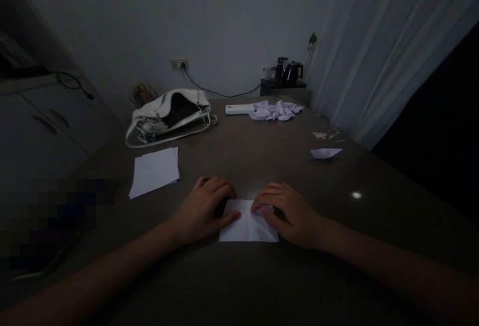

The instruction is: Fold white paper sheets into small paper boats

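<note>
A small white sheet of paper (239, 231) lies on the dark table with a crease running down its middle. My left hand (205, 208) is curled over its left side, the thumb resting on the paper and the fingers at its far edge. On the right side, my right hand (286, 213) has its thumb and fingertips brought together on the paper near the crease. Parts of the paper's far right edge are hidden under those fingers. A folded paper boat (326, 153) sits farther off to the right, apart from both hands.
A stack of white paper (155, 170) lies at left, before a white handbag (170, 114). Toward the back are a white oblong object (239, 110) and a pile of folded papers (277, 111). Paper scraps (324, 135) lie near the right edge. A kettle (292, 72) stands behind.
</note>
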A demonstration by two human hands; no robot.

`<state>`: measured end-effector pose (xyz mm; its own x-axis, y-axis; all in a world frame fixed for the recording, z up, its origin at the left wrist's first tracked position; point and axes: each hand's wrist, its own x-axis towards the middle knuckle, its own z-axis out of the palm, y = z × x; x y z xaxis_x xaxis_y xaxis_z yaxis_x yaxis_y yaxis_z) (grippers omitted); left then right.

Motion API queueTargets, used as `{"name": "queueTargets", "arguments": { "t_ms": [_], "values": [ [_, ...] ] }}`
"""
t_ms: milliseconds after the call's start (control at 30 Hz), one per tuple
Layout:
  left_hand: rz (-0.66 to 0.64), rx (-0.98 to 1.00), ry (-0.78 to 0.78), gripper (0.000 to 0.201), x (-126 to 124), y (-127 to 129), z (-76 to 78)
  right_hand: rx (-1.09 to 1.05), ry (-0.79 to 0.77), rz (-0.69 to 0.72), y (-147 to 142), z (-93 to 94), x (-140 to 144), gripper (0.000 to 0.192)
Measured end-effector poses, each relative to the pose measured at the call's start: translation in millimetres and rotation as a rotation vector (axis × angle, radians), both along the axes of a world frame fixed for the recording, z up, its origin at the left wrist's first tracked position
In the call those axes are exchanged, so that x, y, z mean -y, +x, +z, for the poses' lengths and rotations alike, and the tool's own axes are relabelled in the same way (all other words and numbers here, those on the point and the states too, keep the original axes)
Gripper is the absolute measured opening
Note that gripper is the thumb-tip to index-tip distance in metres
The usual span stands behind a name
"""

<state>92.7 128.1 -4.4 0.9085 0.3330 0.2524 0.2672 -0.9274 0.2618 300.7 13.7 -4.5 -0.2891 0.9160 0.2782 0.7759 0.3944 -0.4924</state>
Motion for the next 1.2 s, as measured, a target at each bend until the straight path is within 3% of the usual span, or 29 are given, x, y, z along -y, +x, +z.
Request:
{"name": "queueTargets", "arguments": {
  "t_ms": [433, 1200],
  "values": [
    [-0.308, 0.072, -0.022, 0.023, 3.1, -2.1, 3.9, 0.109, -0.031, -0.074, -0.2, -1.9, -0.5, 0.029],
    [-0.349, 0.058, -0.119, 0.025, 2.1, 1.9, 2.6, 0.103, -0.033, -0.169, 0.1, -3.9, 0.5, 0.032]
  ]
}}
